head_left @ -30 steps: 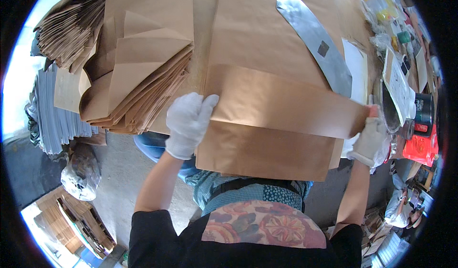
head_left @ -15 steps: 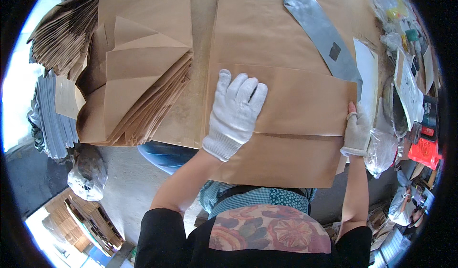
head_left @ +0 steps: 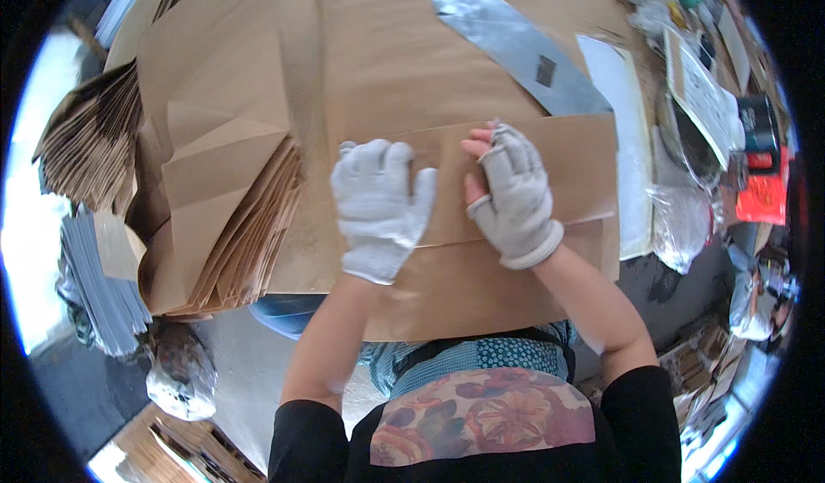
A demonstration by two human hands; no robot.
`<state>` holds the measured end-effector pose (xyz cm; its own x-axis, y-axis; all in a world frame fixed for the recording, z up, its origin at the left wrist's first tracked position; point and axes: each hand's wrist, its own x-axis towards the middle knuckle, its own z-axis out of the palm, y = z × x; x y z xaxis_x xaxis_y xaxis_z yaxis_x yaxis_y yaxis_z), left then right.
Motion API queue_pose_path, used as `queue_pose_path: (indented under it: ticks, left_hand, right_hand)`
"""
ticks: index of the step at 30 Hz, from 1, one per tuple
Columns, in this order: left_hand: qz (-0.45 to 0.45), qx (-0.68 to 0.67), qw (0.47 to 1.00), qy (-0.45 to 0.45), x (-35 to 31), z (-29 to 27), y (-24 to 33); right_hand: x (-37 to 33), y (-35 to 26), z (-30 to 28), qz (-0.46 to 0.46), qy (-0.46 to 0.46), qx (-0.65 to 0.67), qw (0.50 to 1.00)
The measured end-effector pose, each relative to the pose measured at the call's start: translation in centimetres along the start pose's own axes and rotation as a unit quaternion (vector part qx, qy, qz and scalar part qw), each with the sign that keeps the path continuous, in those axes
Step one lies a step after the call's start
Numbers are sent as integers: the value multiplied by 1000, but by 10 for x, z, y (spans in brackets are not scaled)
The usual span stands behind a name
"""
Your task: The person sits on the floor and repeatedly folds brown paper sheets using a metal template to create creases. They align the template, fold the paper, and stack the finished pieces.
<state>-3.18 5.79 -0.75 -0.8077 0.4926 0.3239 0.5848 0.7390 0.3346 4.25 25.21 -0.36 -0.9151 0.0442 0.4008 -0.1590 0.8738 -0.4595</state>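
A brown kraft paper sheet [head_left: 577, 158] with its near edge folded up lies in front of me, a crease running across it. My left hand [head_left: 378, 208], in a white knit glove, rests flat on the left part of the fold, fingers stretched and thumb apart. My right hand [head_left: 517, 195] wears a greyish glove with bare fingertips showing. It is over the middle of the fold, fingers loosely bent toward the left hand, nothing visible in them. Beyond the fold, a grey metal plate [head_left: 507, 45] with a dark square patch lies on the paper.
Folded brown paper bags [head_left: 228, 174] are stacked at the left, with another fanned pile [head_left: 90, 143] behind. White sheets [head_left: 632, 165] lie right of the fold. Farther right are a clear plastic bag [head_left: 679, 225], a red package [head_left: 763, 195] and clutter along the table's side.
My right hand has left the paper's right edge and come left to the middle of the fold. My left hand has shifted slightly left, its thumb now spread. The whole view has shifted.
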Motion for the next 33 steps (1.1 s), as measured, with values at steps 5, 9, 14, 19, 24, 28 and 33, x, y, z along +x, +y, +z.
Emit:
queue_pose_path:
  ticks: [5, 9, 14, 19, 24, 28, 33]
  left_hand:
    - [33, -25, 998, 43, -7, -7, -12]
    - [102, -49, 992, 59, 8, 2, -3]
    - [124, -50, 991, 26, 32, -30, 44]
    - [188, 6, 982, -4, 2, -105, 78]
    - [189, 54, 980, 4, -32, -122, 104]
    - [184, 82, 979, 12, -43, -126, 115]
    - [249, 28, 966, -58, -72, -128, 139]
  right_hand:
    - [-35, 91, -60, 49, 45, -133, 989]
    - [-48, 108, -69, 83, 93, -199, 972]
    - [-32, 85, -91, 59, 160, -226, 959]
    - [-13, 5, -165, -52, 74, -116, 989]
    - [-5, -19, -182, -52, -110, 68, 990]
    - [14, -30, -193, 51, -302, 22, 952]
    - [-15, -37, -172, -96, -65, -239, 964]
